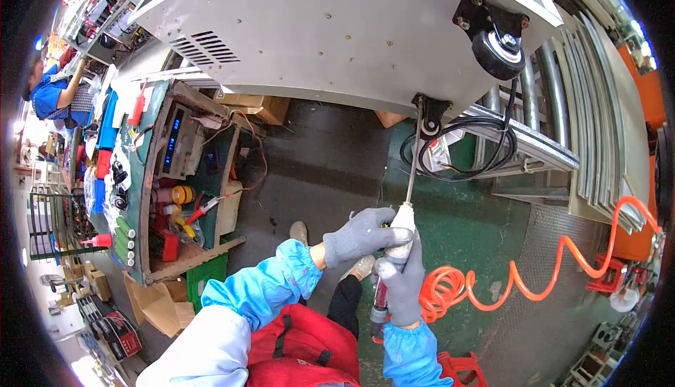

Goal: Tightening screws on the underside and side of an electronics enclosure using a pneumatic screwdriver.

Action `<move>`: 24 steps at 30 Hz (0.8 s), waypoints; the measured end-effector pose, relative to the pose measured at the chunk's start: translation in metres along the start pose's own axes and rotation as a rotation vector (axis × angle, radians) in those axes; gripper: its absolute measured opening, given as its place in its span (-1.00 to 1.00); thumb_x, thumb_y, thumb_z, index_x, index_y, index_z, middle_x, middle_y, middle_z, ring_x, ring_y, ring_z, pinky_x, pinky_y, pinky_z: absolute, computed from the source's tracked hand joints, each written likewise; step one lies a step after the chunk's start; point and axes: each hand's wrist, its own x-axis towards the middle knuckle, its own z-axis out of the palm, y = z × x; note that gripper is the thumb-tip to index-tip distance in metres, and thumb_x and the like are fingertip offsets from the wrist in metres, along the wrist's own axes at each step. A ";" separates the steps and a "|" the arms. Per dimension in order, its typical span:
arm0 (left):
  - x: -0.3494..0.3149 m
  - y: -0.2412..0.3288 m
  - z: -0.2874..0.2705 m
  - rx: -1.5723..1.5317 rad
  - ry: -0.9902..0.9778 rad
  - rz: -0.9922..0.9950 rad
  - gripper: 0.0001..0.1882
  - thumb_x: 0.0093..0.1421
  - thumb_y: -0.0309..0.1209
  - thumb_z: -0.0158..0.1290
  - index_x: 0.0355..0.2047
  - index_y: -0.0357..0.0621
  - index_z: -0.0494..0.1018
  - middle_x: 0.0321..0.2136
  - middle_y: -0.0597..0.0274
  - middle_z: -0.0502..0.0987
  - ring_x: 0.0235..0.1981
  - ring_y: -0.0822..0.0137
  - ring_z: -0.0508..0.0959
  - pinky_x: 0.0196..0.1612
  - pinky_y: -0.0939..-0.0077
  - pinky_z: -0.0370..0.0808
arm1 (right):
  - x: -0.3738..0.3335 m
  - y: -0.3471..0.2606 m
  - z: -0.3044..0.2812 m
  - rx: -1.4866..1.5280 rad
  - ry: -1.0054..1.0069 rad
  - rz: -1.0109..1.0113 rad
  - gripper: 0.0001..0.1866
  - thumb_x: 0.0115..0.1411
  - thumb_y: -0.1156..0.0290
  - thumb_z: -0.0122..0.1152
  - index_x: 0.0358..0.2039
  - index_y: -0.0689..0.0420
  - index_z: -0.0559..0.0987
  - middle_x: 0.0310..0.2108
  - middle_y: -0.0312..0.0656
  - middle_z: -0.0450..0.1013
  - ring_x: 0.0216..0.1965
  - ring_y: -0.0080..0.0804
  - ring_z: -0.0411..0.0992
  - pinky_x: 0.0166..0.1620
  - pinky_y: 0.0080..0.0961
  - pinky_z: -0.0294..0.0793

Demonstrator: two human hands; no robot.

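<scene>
Both my hands wear grey gloves and hold a pneumatic screwdriver (403, 231) with a pale nose and a long thin shaft. My left hand (363, 236) is closed around its front part. My right hand (403, 285) wraps round the body further back. The shaft runs up to a black caster (431, 118) on the lower edge of a large grey metal cabinet (281, 42), where its tip seems to meet the mounting plate. A second caster (499, 53), with a black wheel, is bolted at the cabinet's upper right.
A coiled orange air hose (511, 295) stretches off to the right. Black cable (503, 155) hangs in loops beside a roller conveyor (541, 99). On the left stands a workbench (151, 176) with tools and a power supply. Sheet panels (605, 106) lean at right. A co-worker (60, 95) in blue is far left.
</scene>
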 end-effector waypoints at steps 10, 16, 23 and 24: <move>-0.005 0.004 0.000 -0.096 -0.006 -0.063 -0.50 0.14 -0.08 0.14 -0.16 -0.32 0.50 -0.31 0.07 0.58 -0.23 0.37 0.53 -0.14 0.42 0.46 | -0.002 -0.006 0.009 0.049 0.017 0.028 -0.14 -0.01 0.47 0.25 0.30 0.24 0.09 -0.02 -0.12 0.33 -0.10 -0.44 0.40 -0.10 -0.49 0.49; -0.001 0.006 -0.006 -0.065 -0.021 -0.105 -0.49 0.13 -0.10 0.14 -0.13 -0.34 0.49 -0.28 0.14 0.57 -0.23 0.38 0.52 -0.13 0.43 0.46 | 0.003 -0.009 0.015 0.069 0.004 -0.101 -0.14 0.01 0.44 0.28 0.30 0.24 0.09 -0.02 -0.08 0.34 -0.05 -0.41 0.40 -0.08 -0.48 0.48; -0.010 0.007 -0.026 -0.662 0.085 -0.152 -0.50 0.25 -0.39 -0.10 0.16 -0.42 0.26 -0.21 0.14 0.52 -0.45 0.54 0.38 -0.48 0.73 0.34 | -0.028 -0.002 -0.011 -0.258 -0.024 -0.078 -0.01 -0.11 0.47 0.37 0.32 0.25 0.04 0.01 -0.09 0.37 -0.09 -0.37 0.43 -0.02 -0.39 0.45; -0.009 0.014 -0.032 -0.662 0.136 -0.152 -0.49 0.26 -0.40 -0.10 0.17 -0.45 0.23 -0.19 0.10 0.51 -0.45 0.53 0.38 -0.51 0.75 0.33 | -0.039 -0.002 -0.019 -0.258 -0.016 -0.081 -0.01 -0.11 0.47 0.37 0.32 0.25 0.04 0.01 -0.09 0.37 -0.09 -0.37 0.43 -0.02 -0.39 0.45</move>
